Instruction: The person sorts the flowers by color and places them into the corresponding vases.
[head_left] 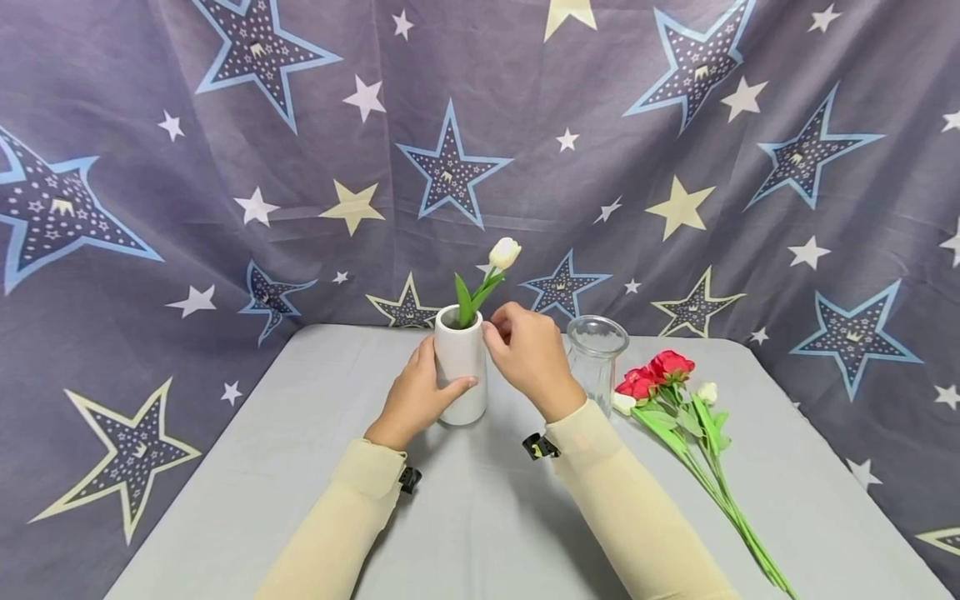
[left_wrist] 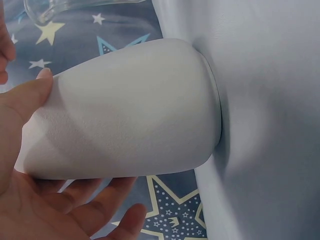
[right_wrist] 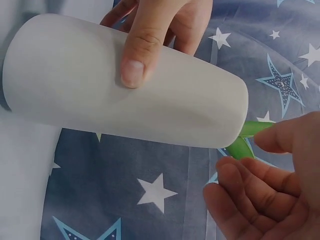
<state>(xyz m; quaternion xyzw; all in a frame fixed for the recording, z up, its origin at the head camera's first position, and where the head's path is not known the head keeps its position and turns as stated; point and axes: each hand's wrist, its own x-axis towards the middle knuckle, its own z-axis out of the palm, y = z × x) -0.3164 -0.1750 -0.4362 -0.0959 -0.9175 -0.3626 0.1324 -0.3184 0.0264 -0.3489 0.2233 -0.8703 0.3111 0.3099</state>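
A white vase (head_left: 462, 375) stands upright on the table, with one white tulip (head_left: 505, 253) leaning to the right out of its mouth. My left hand (head_left: 420, 396) grips the vase from the left, its thumb across the front, as the left wrist view also shows. My right hand (head_left: 531, 354) is beside the rim on the right, fingers loosely bent. In the right wrist view its thumb overlaps the green leaves (right_wrist: 241, 148); a gap shows between thumb and fingers, and whether it touches the leaves is unclear. The tulip's lower stem is hidden inside the vase.
A clear glass vase (head_left: 597, 337) stands to the right, partly behind my right wrist. Red flowers (head_left: 656, 375) and white tulips lie with long green stems (head_left: 723, 492) on the right of the grey-covered table (head_left: 247, 500). A starry curtain (head_left: 525, 83) hangs behind.
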